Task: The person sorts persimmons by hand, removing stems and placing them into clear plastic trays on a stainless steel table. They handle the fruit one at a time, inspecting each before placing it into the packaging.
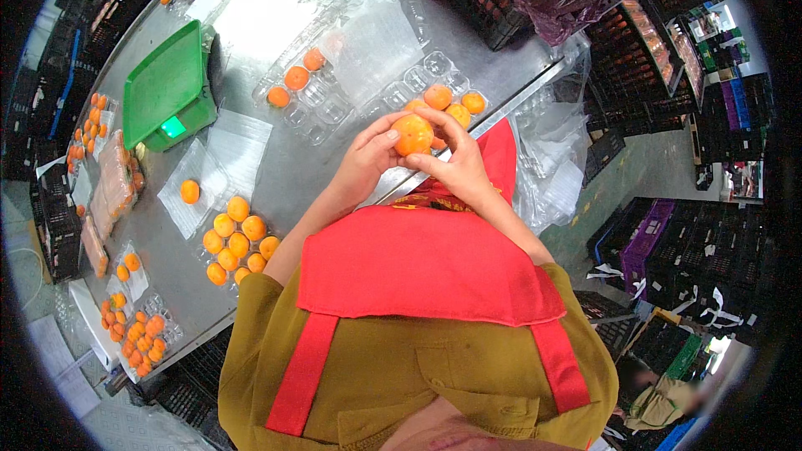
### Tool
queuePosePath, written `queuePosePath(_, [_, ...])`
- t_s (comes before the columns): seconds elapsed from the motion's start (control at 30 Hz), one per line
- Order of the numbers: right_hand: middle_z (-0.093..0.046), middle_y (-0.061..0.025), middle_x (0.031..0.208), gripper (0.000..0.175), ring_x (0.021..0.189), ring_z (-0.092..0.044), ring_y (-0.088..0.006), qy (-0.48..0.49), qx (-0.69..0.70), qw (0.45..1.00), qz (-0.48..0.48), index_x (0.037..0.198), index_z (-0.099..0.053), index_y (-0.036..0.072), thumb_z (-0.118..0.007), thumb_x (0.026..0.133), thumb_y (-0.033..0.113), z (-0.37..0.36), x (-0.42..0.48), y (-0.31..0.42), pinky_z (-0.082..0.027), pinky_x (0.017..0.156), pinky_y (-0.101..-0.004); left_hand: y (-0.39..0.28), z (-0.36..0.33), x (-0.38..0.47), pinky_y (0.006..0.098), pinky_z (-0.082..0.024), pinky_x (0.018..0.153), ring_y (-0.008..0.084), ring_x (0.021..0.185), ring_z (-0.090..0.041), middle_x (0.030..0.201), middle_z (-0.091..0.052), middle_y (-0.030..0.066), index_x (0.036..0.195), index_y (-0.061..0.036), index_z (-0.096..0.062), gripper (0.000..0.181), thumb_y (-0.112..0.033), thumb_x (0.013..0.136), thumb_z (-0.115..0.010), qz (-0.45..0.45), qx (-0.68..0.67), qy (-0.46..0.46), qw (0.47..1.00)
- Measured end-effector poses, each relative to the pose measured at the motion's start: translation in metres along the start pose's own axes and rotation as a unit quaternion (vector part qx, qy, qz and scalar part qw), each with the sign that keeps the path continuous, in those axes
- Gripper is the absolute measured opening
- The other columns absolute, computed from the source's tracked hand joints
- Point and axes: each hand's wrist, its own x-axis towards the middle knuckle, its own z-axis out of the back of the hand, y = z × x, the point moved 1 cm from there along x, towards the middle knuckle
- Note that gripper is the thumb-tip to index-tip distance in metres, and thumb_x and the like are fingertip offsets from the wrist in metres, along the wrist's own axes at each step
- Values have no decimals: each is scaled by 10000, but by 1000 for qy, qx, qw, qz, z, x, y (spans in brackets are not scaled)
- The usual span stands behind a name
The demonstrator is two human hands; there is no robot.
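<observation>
Between the fingertips of my left hand (371, 153) and my right hand (462, 160) is a round orange fruit (413, 134) that looks like a mandarin. I hold it at the table's near edge, over a clear plastic tray (416, 77) with moulded cells. Several similar fruits (438, 97) sit in that tray's near end, some partly hidden behind my fingers. Farther left, a second clear tray (318, 111) carries 3 fruits (296, 78) along one side. A sheet of white foam (379, 50) lies over parts of both trays.
A green scale (166, 84) with a lit display stands on the metal table (263, 166). Filled fruit trays (238, 244) lie to my left. A black crate (482, 9) lined with purple plastic is at the far right. Clear packaging (545, 163) hangs beside the table. Another person (661, 401) is at lower right.
</observation>
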Motion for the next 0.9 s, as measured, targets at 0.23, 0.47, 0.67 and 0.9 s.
queuePosePath(0.23, [-595, -59, 1128, 443, 1045, -566, -147, 12, 148, 988, -28, 1245, -527, 43, -676, 850, 177, 2, 4, -18, -423, 944, -291, 6, 9, 2, 385, -483, 863, 216, 1038, -580, 1214, -545, 124, 1325, -6, -405, 451, -266, 958, -436, 22, -29, 16, 999])
queuePosePath(0.47, [-641, -45, 1036, 248, 959, -587, -121, -52, 164, 982, -83, 1093, -621, 13, -586, 921, 188, 5, 7, -15, -458, 848, -260, 6, 7, 2, 378, -484, 845, 221, 996, -589, 1197, -553, 122, 1316, -10, -410, 458, -308, 968, -409, 43, -62, 41, 996])
queuePosePath(0.67, [-666, -39, 915, 212, 785, -585, -91, -122, 138, 981, -64, 931, -668, 5, -559, 937, 187, 13, 9, -22, -460, 712, -222, 6, 7, 2, 377, -478, 854, 228, 978, -596, 1198, -557, 122, 1315, -21, -411, 467, -349, 989, -347, 57, -85, 44, 994])
queuePosePath(0.9, [-652, -52, 938, 194, 815, -589, -106, -111, 98, 989, -9, 902, -649, -4, -571, 924, 172, 19, 9, -29, -465, 728, -235, 9, 8, 3, 374, -476, 858, 241, 971, -604, 1121, -602, 133, 1284, -45, -441, 502, -424, 1010, -257, 93, -161, 31, 982])
